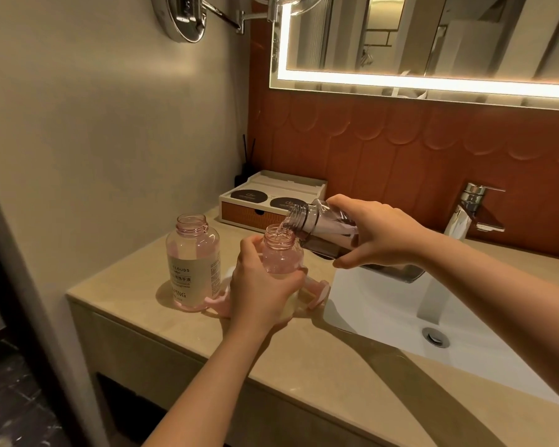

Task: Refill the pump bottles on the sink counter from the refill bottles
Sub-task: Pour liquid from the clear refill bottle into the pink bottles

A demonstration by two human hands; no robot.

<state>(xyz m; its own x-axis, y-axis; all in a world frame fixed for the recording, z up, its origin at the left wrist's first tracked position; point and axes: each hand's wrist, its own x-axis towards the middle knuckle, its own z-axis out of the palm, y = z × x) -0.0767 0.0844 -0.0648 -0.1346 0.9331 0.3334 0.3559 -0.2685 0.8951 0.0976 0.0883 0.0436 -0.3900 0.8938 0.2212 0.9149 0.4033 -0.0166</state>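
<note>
Pour in progress: I see the right hand (378,235) tipping the clear plastic refill bottle (323,225) over the small pink see-through bottle (279,254).

The left hand (262,287) is wrapped round the small bottle, which is upright with its base hidden. The right hand grips the refill bottle near-horizontal, liquid running into the neck. A taller uncapped pink bottle (192,262) stands to the left; its label reads "LOUDS" and "PING" in part. A pink pump part (318,293) lies on the beige stone desk (271,362) beside the white sink basin (384,306). Behind are a chrome tap (471,204), orange-brown tiles and a lit mirror (433,43).
</note>
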